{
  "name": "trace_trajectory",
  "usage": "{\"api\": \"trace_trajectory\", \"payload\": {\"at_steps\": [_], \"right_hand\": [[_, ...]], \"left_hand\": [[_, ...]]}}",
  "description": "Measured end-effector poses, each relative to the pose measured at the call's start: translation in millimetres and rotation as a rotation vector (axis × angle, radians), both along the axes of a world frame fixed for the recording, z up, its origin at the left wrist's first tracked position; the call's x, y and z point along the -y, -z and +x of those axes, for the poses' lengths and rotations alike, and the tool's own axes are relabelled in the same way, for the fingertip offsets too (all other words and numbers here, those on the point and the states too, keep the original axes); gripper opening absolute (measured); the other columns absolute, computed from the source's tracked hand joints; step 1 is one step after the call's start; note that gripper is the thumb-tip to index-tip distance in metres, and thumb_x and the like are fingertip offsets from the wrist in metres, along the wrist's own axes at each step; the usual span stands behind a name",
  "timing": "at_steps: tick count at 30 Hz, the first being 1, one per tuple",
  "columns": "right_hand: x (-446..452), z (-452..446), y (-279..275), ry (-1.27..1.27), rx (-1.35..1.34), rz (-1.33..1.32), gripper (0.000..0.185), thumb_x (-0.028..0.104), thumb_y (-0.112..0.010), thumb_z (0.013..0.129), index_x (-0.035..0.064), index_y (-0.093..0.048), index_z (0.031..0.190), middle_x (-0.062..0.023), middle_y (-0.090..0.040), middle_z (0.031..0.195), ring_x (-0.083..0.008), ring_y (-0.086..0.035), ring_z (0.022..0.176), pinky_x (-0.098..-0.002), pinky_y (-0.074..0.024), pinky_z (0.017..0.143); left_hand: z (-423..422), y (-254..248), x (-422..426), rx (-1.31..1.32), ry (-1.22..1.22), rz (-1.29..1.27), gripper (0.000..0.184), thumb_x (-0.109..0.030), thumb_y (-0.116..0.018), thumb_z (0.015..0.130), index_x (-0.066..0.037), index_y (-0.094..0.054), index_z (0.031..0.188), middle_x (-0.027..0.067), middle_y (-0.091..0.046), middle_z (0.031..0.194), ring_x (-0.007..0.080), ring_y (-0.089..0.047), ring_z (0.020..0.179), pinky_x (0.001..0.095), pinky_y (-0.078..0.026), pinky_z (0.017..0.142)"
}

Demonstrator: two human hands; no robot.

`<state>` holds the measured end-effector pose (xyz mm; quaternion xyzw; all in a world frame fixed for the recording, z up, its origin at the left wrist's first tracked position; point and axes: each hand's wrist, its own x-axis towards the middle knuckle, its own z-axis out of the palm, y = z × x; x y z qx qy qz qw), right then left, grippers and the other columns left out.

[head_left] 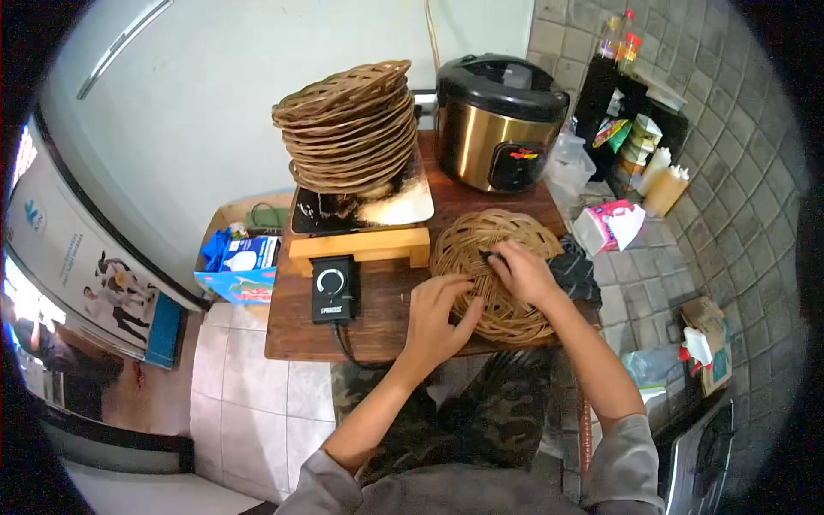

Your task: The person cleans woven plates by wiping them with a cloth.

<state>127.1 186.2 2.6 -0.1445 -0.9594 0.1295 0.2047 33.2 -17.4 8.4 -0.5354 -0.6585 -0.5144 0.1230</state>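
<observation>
A round woven wicker plate [532, 230] lies on the wooden table in front of me. My left hand [436, 324] rests on its near left rim, thumb and fingers spread apart. Over the middle of the weave, my right hand [525, 275] is closed, pinching a small dark object [491, 256] against the wicker. Most of that object is hidden by the fingers, so its kind cannot be made out. Just right of the plate sits a crumpled black plastic bag [577, 273].
A tall stack of wicker plates [348, 133] stands on an induction cooker [318, 213] behind a black control box [332, 290]. A gold rice cooker [499, 129] is at the back. Right of the table [386, 330] are tissues [611, 225] and bottles [666, 189].
</observation>
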Motion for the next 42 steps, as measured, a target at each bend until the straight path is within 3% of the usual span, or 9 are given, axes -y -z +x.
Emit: {"api": "trace_trajectory", "payload": {"at_steps": [5, 8, 9, 14, 16, 21, 27, 39, 42], "right_hand": [[-0.7, 0.7, -13.4, -0.073, 0.065, 0.057, 0.019, 0.021, -0.057, 0.098, 0.0069, -0.051, 0.110, -0.0192, -0.057, 0.103, -0.0439, -0.063, 0.086, -0.0524, -0.0516, 0.072], [-5.2, -1.4, -24.4, -0.063, 0.193, 0.088, 0.018, 0.021, -0.055, 0.099, 0.0076, -0.054, 0.110, -0.0178, -0.058, 0.103, -0.0418, -0.061, 0.091, -0.0497, -0.0503, 0.074], [-8.6, -1.8, -27.3, -0.067, 0.178, 0.169, 0.019, 0.021, -0.057, 0.097, 0.0068, -0.052, 0.108, -0.0187, -0.056, 0.101, -0.0433, -0.062, 0.083, -0.0526, -0.0513, 0.070], [-16.7, -4.7, -27.0, -0.006, 0.126, 0.180, 0.020, 0.020, -0.058, 0.095, 0.0073, -0.053, 0.109, -0.0170, -0.057, 0.099, -0.0418, -0.063, 0.087, -0.0518, -0.0517, 0.073], [-6.0, -12.1, -25.0, -0.153, 0.093, 0.112, 0.020, 0.020, -0.058, 0.096, 0.0068, -0.053, 0.110, -0.0166, -0.059, 0.098, -0.0406, -0.063, 0.090, -0.0507, -0.0524, 0.073], [4.2, -19.5, -31.8, -0.147, 0.215, 0.106, 0.027, 0.011, -0.065, 0.081, 0.0098, -0.062, 0.108, -0.0152, -0.064, 0.108, -0.0403, -0.065, 0.092, -0.0493, -0.0532, 0.075], [-11.6, 1.5, -46.0, -0.028, 0.347, 0.180, 0.015, 0.018, -0.060, 0.094, 0.0082, -0.059, 0.105, -0.0156, -0.064, 0.101, -0.0394, -0.065, 0.090, -0.0503, -0.0516, 0.072], [11.0, -25.4, -38.6, -0.141, 0.289, 0.128, 0.023, 0.017, -0.059, 0.093, 0.0066, -0.060, 0.114, -0.0168, -0.063, 0.108, -0.0411, -0.064, 0.093, -0.0501, -0.0536, 0.078], [-0.6, -8.0, -43.5, -0.101, 0.275, 0.173, 0.020, 0.020, -0.060, 0.094, 0.0062, -0.061, 0.108, -0.0164, -0.063, 0.102, -0.0409, -0.064, 0.092, -0.0502, -0.0533, 0.077]], "left_hand": [[-7.4, 12.8, -2.6, 0.144, -0.022, -0.099, 0.037, -0.026, -0.073, 0.088, -0.005, -0.061, 0.116, 0.0139, -0.058, 0.128, 0.0316, -0.051, 0.121, 0.0429, -0.035, 0.102], [-9.0, 14.0, -3.6, 0.151, -0.006, -0.146, 0.039, -0.029, -0.071, 0.089, -0.006, -0.061, 0.119, 0.0133, -0.056, 0.130, 0.0319, -0.049, 0.124, 0.0438, -0.033, 0.104], [-8.1, 14.8, -2.5, 0.119, -0.003, -0.167, 0.040, -0.031, -0.071, 0.090, -0.006, -0.061, 0.119, 0.0128, -0.055, 0.131, 0.0321, -0.047, 0.125, 0.0443, -0.032, 0.105], [-4.5, 12.4, -4.3, 0.125, 0.010, -0.228, 0.043, -0.033, -0.070, 0.090, -0.007, -0.060, 0.122, 0.0138, -0.051, 0.134, 0.0324, -0.044, 0.128, 0.0457, -0.031, 0.107], [-5.9, 12.0, -6.4, 0.131, 0.008, -0.222, 0.044, -0.034, -0.070, 0.090, -0.006, -0.060, 0.123, 0.0142, -0.050, 0.134, 0.0323, -0.043, 0.129, 0.0460, -0.031, 0.107], [-4.9, 14.2, -5.7, 0.105, -0.017, -0.248, 0.046, -0.036, -0.069, 0.090, -0.005, -0.059, 0.123, 0.0147, -0.051, 0.133, 0.0315, -0.045, 0.127, 0.0450, -0.032, 0.104], [-3.8, 14.6, -7.6, 0.076, -0.109, -0.227, 0.046, -0.037, -0.068, 0.090, -0.005, -0.059, 0.122, 0.0151, -0.054, 0.129, 0.0308, -0.048, 0.124, 0.0428, -0.033, 0.100], [-1.3, 11.9, -7.2, 0.036, -0.058, -0.286, 0.051, -0.041, -0.062, 0.093, -0.003, -0.055, 0.126, 0.0161, -0.052, 0.131, 0.0326, -0.046, 0.126, 0.0454, -0.032, 0.102], [0.2, 10.8, -6.9, 0.021, -0.070, -0.304, 0.052, -0.042, -0.062, 0.092, -0.003, -0.055, 0.126, 0.0164, -0.051, 0.131, 0.0322, -0.045, 0.126, 0.0464, -0.030, 0.102]]}}
